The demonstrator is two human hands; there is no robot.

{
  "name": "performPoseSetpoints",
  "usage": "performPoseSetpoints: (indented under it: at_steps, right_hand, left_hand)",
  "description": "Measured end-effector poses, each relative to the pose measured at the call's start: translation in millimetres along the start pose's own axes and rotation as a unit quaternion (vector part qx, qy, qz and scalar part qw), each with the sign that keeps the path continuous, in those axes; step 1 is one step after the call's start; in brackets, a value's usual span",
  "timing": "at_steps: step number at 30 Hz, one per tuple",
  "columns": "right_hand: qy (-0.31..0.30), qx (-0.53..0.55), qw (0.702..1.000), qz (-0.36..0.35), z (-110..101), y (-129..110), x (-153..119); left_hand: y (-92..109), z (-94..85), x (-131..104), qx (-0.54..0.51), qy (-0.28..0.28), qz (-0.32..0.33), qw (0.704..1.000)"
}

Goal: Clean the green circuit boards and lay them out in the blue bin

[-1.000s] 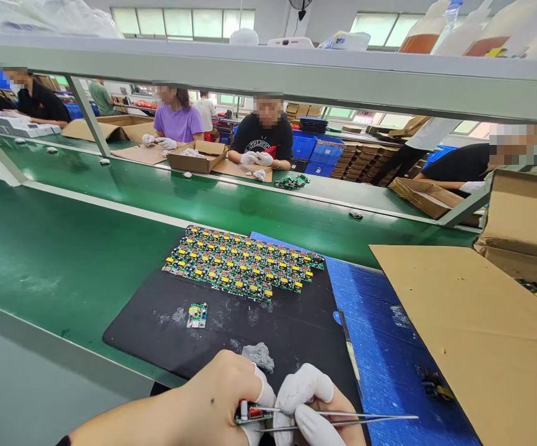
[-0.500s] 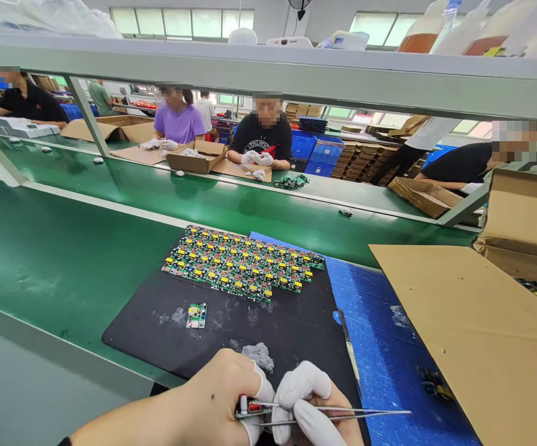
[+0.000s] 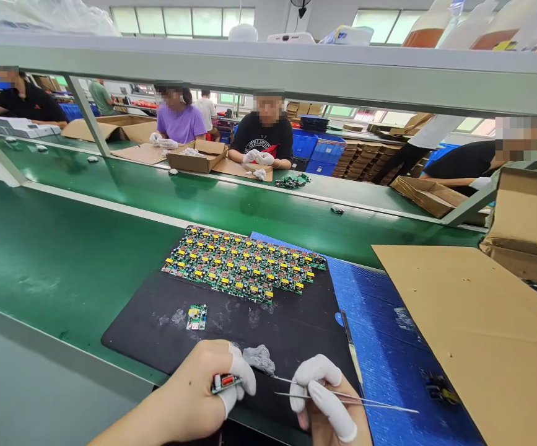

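My left hand (image 3: 212,384), with white finger cots on its fingertips, is closed on a small circuit board (image 3: 224,382) that carries a red part and a pale part. To its right, my right hand (image 3: 324,396), also in finger cots, pinches a pair of metal tweezers (image 3: 365,401). The tweezers' ends are apart from the board. Just beyond my hands a lump of grey putty (image 3: 259,358) lies on the black mat (image 3: 147,328). A single circuit board (image 3: 196,316) sits farther left on this mat. Behind it, many boards with yellow parts (image 3: 235,263) stand in close rows.
A long-handled tool (image 3: 352,347) lies along the mat's right edge, over a blue sheet (image 3: 365,310). Brown cardboard (image 3: 463,310) covers the right side. Past the mat runs a green belt (image 3: 249,204) with small pieces on it. A shelf (image 3: 249,65) crosses overhead; co-workers sit opposite.
My hands have drawn apart: the left went left with its board, and the tweezers in my right hand moved slightly right, away from the board. Pieces on the belt shifted left.
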State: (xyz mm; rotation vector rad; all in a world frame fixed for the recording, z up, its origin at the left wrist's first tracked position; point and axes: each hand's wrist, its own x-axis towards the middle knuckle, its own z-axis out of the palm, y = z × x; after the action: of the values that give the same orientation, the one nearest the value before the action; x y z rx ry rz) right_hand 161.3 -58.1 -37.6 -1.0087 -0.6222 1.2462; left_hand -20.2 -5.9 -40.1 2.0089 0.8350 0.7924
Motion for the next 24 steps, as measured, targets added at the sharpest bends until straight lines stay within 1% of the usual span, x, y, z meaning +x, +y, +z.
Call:
performPoseSetpoints:
  at_steps: [2,4,6,9,11,13,14,16,19,20,21,22,23,24]
  right_hand:
    - [0.01,-0.082,0.996,-0.015,-6.0,8.9,4.3]
    - [0.004,-0.177,0.984,-0.029,-11.4,19.0,8.7]
    - [-0.014,-0.281,0.958,-0.058,-16.1,28.8,13.2]
    - [-0.042,-0.405,0.908,-0.101,-21.0,40.7,20.9]
    - [-0.066,-0.442,0.887,-0.113,-22.1,44.8,25.7]
    - [-0.095,-0.456,0.878,-0.108,-22.3,44.6,28.8]
    - [-0.106,-0.455,0.878,-0.102,-22.6,43.2,29.4]
    - [-0.109,-0.438,0.888,-0.091,-24.5,38.7,28.2]
    - [-0.079,-0.405,0.904,-0.11,-31.6,30.8,23.6]
    - [-0.059,-0.404,0.904,-0.128,-34.8,28.2,22.7]
    - [-0.032,-0.413,0.897,-0.155,-38.1,25.6,22.9]
    - [-0.003,-0.434,0.881,-0.188,-41.7,23.3,24.6]
    - [0.02,-0.468,0.853,-0.229,-45.4,21.2,27.8]
    - [0.031,-0.514,0.812,-0.275,-49.5,19.5,32.7]
  left_hand:
    - [-5.2,-2.7,-3.0,0.02,0.017,0.027,0.999]
    - [-6.5,-4.5,-3.5,0.024,0.018,0.057,0.998]
    - [-4.6,-5.2,-1.6,0.016,0.017,0.088,0.996]
    - [1.0,-5.0,3.6,0.003,0.022,0.121,0.992]
    - [5.3,-4.5,7.0,-0.007,0.021,0.136,0.99]
    - [9.4,-4.1,9.4,-0.017,0.023,0.153,0.988]
    - [11.1,-4.0,10.1,-0.023,0.028,0.161,0.986]
    - [13.2,-3.7,10.4,-0.034,0.039,0.172,0.984]
    - [12.7,-3.5,8.8,-0.044,0.042,0.173,0.983]
    - [11.9,-3.4,8.1,-0.044,0.037,0.171,0.984]
    - [11.1,-3.4,7.5,-0.043,0.031,0.167,0.984]
    - [10.5,-3.3,7.1,-0.041,0.025,0.162,0.986]
    - [10.5,-3.2,7.0,-0.038,0.022,0.157,0.987]
    - [10.9,-3.2,7.1,-0.034,0.022,0.151,0.988]
